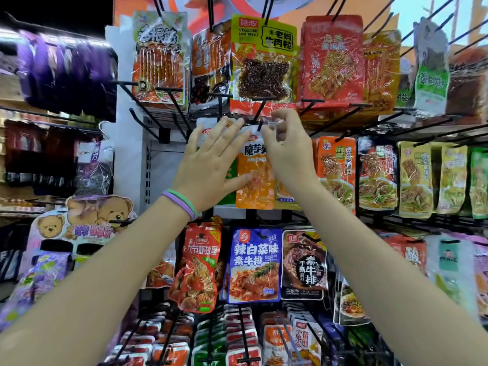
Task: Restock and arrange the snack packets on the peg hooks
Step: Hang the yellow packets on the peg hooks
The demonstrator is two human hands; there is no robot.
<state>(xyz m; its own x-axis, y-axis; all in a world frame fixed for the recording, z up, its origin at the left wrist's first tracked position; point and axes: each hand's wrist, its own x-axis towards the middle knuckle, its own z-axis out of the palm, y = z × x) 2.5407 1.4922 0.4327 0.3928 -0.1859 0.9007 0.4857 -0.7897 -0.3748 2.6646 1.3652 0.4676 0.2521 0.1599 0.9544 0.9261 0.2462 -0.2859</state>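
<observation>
Both arms up at the peg rack [169, 120]: the orange snack packet [254, 178] hangs between them, left hand [211, 165] flat, fingers straight, pressing its left edge. Right hand [286, 149], grip clenched, pinches the packet's top at the black peg hook [260, 125]

The left hand [211, 165] lies left of the packet [254, 175], the right hand [287, 146] right. The packet hangs on a peg hook [260, 114], below the upper row.

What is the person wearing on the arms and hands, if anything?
Both forearms are bare, with no sleeves in view. The left wrist carries thin bands stacked together, purple and green. The left hand and the right hand show no gloves and no rings that I can see.
</observation>
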